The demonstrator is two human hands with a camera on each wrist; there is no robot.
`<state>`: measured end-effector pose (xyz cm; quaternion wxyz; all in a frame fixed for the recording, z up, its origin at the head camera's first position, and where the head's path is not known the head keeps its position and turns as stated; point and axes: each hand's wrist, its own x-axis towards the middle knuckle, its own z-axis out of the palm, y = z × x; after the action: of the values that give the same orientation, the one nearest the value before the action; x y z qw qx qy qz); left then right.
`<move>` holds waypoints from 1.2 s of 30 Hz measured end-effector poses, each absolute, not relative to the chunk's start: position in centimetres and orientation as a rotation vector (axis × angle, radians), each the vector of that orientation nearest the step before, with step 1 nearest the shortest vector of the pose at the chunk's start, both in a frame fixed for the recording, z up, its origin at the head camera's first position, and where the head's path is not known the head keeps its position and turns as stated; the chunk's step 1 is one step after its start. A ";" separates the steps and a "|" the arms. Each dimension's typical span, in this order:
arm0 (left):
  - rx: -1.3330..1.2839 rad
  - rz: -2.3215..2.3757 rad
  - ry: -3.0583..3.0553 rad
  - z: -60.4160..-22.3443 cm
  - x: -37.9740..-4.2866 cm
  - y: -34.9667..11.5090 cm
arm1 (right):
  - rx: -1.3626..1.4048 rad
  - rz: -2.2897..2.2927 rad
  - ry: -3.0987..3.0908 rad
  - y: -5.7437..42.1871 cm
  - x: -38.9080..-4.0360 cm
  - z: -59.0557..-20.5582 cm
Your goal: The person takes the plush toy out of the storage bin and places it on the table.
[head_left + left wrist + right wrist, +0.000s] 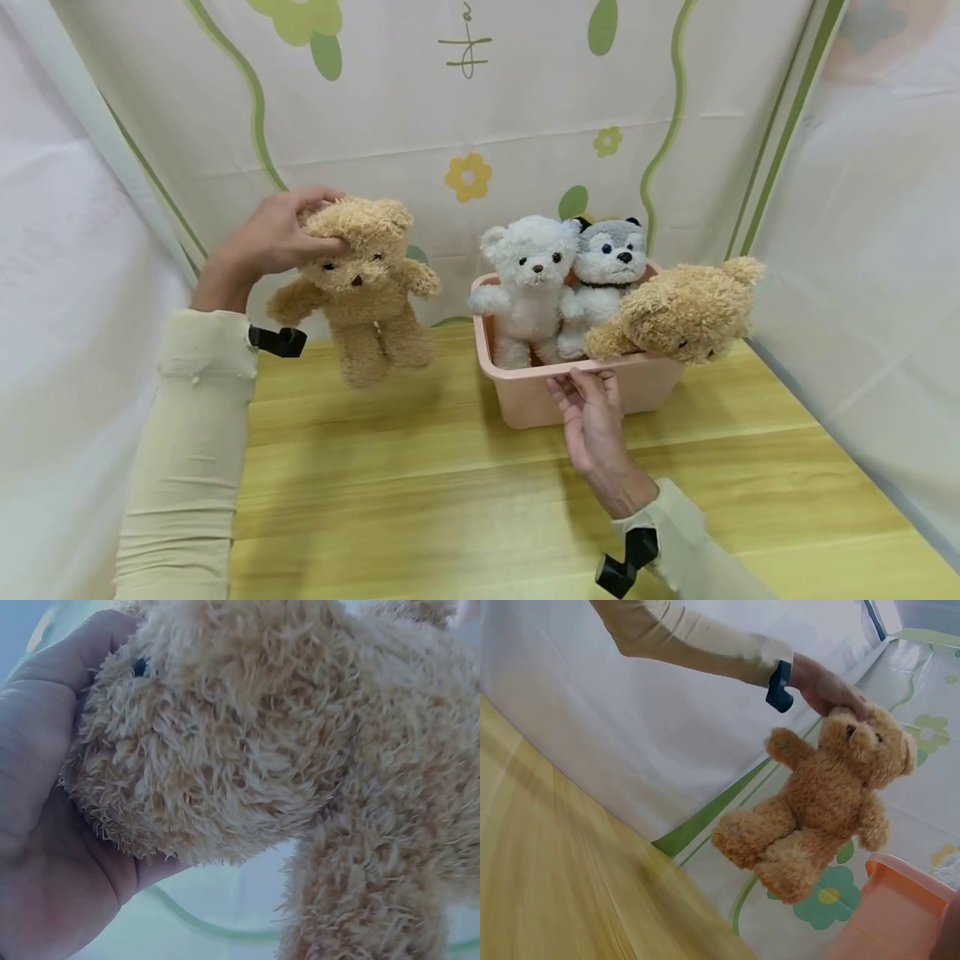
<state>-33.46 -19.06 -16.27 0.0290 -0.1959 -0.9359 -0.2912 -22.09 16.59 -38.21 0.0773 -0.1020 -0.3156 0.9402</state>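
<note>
My left hand [281,229] grips a tan teddy bear [367,292] by the side of its head, thumb across the forehead. The bear hangs upright above the table, left of the bin; in the left wrist view its curly fur [225,735] fills most of the picture. With my right hand [596,425] I hold the front rim of a pink plastic bin [517,392], fingers bent at the lip. Inside sit a white bear [528,275] and a grey-and-white husky plush [607,254]. Another tan teddy bear [690,312] leans over the bin's right end, head outside.
The bin stands on a yellow wood-grain table [420,492] near its back edge. Behind rises a white cloth backdrop [525,100] with flowers and green lines. White cloth side panels [877,233] border the table left and right.
</note>
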 end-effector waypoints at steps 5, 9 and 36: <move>-0.571 -0.867 -2.923 -18.2 -34.7 -20.5 | -0.310 2.810 -0.951 16.5 -22.0 -38.2; -0.572 -0.893 -2.937 -19.4 -35.2 -21.2 | -0.314 2.810 -0.946 16.5 -22.0 -38.1; -0.588 -0.660 -2.951 -23.0 -36.9 -22.5 | -0.317 2.817 -0.935 16.6 -22.0 -38.0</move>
<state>-36.89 -22.53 -22.97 0.0304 -0.1908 -0.9575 -0.2142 -21.96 16.57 -38.03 0.0781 -0.1058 -0.3121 0.9409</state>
